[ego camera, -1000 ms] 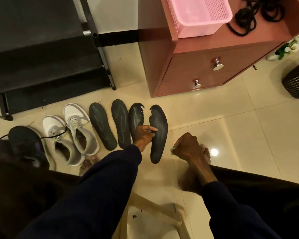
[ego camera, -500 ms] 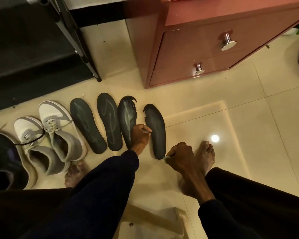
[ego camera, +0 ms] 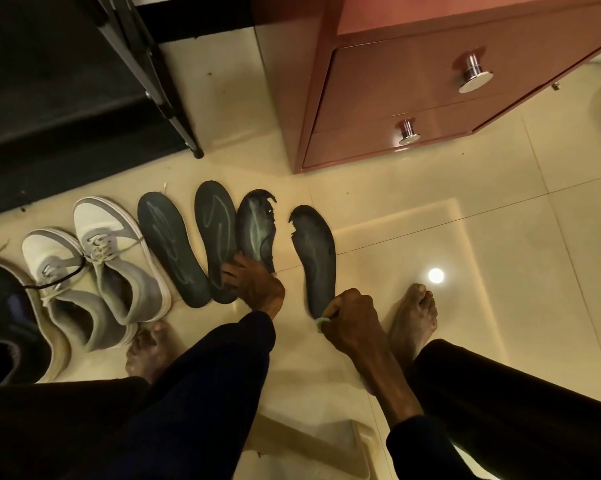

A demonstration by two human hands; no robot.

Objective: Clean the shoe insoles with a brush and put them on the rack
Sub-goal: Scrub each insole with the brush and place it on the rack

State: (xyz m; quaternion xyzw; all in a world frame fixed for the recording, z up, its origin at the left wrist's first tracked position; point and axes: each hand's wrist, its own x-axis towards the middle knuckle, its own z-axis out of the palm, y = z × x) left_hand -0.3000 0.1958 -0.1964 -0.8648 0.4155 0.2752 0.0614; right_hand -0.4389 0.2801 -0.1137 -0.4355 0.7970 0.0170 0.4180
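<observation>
Glossy cream floor tiles [ego camera: 430, 209] carry a row of dark insoles [ego camera: 167, 244] below the black rack [ego camera: 50, 109]. The left hand [ego camera: 254, 282] has its grip on the heel of the third insole [ego camera: 256, 226]. The right hand [ego camera: 351, 323] is clenched round the heel of the fourth insole [ego camera: 314, 251], with a green sliver [ego camera: 321, 321] showing (perhaps the brush). Picking up seems to be the step in hand. Next, brushing needs one insole held steady.

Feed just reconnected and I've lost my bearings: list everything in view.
Plain insoles: 2, dark grey, floor, right of sneakers.
Left torn insole: 1, dark, third in row.
Right torn insole: 1, dark, rightmost.
Sneakers: 2, grey-white, floor, left.
Dark shoe: 1, far left edge.
Rack: 1, black, upper left.
Cabinet: 1, red-brown, upper right.
Pale green item: 1, poking from fist.
Bare feet: 2, on floor.
Left hand: 1, grips left torn insole's heel.
Right hand: 1, grips pale green item, at right torn insole's heel.
</observation>
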